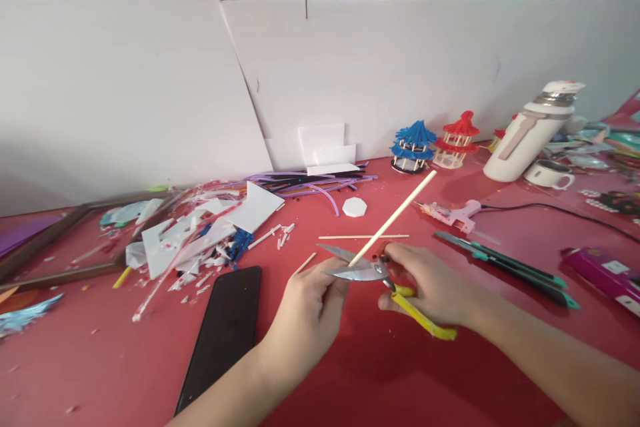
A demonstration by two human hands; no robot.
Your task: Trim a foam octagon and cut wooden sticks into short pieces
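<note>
My right hand grips the yellow handles of a pair of scissors. Their metal blades are spread around the near end of a long thin wooden stick, which slants up and away to the right. My left hand is closed, pinching the stick's near end just left of the blades. Both hands hover over the red table.
A black phone lies left of my left arm. White and blue scraps and purple straws lie at the left. A pink glue gun, two teal cutters, small model pagodas, a white flask and a cup stand right.
</note>
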